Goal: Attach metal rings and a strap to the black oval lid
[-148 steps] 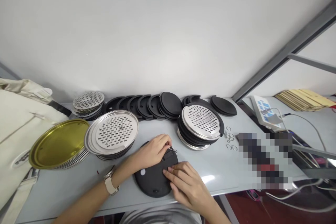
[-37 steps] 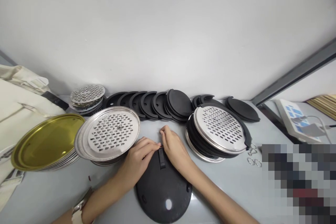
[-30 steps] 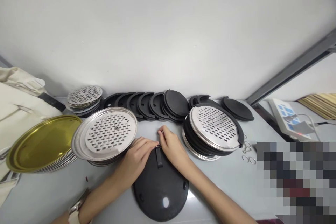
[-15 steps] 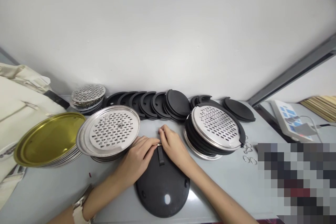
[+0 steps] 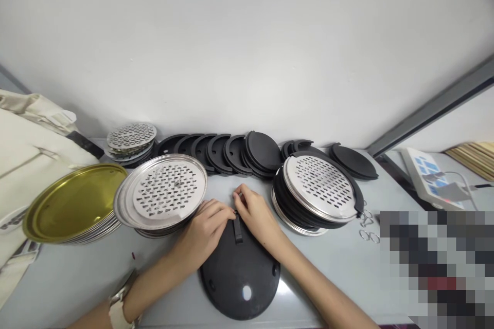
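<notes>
A round black disc [image 5: 241, 282] lies on the grey table, with a raised black strip [image 5: 237, 230] running in from its far edge. My left hand [image 5: 210, 229] is closed at that edge, thumb and fingertips pinched by the end of the strip. Just right of it, my right hand [image 5: 252, 212] is closed too, its fingertips bent together at the same edge. Whatever small part lies between the fingertips is mostly hidden. Left of my left hand stands a stack topped by a perforated metal plate [image 5: 165, 193]; another perforated plate [image 5: 320, 187] tops a black stack on the right.
Gold tray [image 5: 73, 205] on a stack at left, beside a cream bag [image 5: 34, 149]. Small grater discs [image 5: 131, 136] and a row of black pieces [image 5: 219, 153] stand along the wall. Metal rings [image 5: 369, 236] lie at right, near a white device [image 5: 428, 177].
The small metallic bit between my fingertips shows less than before. Both hands stay at the disc's far edge; the whole view has shifted slightly.
</notes>
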